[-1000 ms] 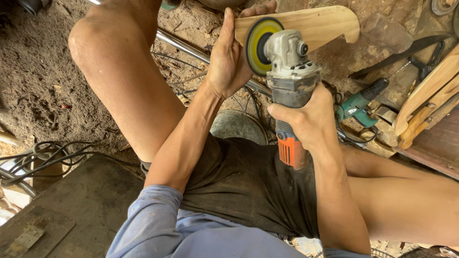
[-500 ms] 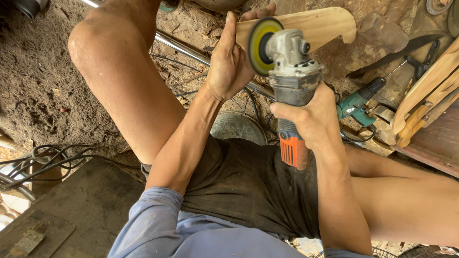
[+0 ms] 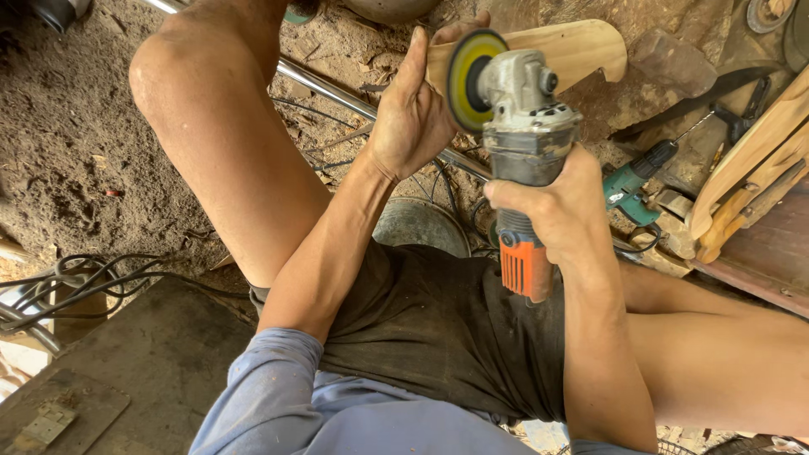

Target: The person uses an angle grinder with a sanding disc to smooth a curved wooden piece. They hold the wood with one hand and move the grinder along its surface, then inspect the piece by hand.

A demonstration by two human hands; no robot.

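The left hand (image 3: pixel 415 118) is closed on the near end of a shaped wooden piece (image 3: pixel 566 49), palm against its edge, fingers wrapped over the top; the right hand (image 3: pixel 556 206) is clenched fully round the body of an angle grinder (image 3: pixel 521 160), just above its orange rear section; neither hand is free.

The wooden piece runs its long axis from the left hand out toward the person's right, ending in a rounded, notched tip; it is held in the air above the dirt floor (image 3: pixel 67 143), not resting on any support. The grinder stands roughly upright in the right hand, with its yellow-rimmed sanding disc (image 3: pixel 468 77) on edge, facing the left hand; the disc lies against or just beside the wood, close to the left fingers; actual contact cannot be confirmed. The left hand is the nearer to the wood; the right reaches it only through the tool.

Outward: the person sits with bare knees apart; a metal tube (image 3: pixel 337 88) lies across the floor below the hands; a green cordless drill (image 3: pixel 634 181) and stacked wooden parts (image 3: pixel 746 181) lie at the right edge; black cables (image 3: pixel 76 278) coil at the left edge.
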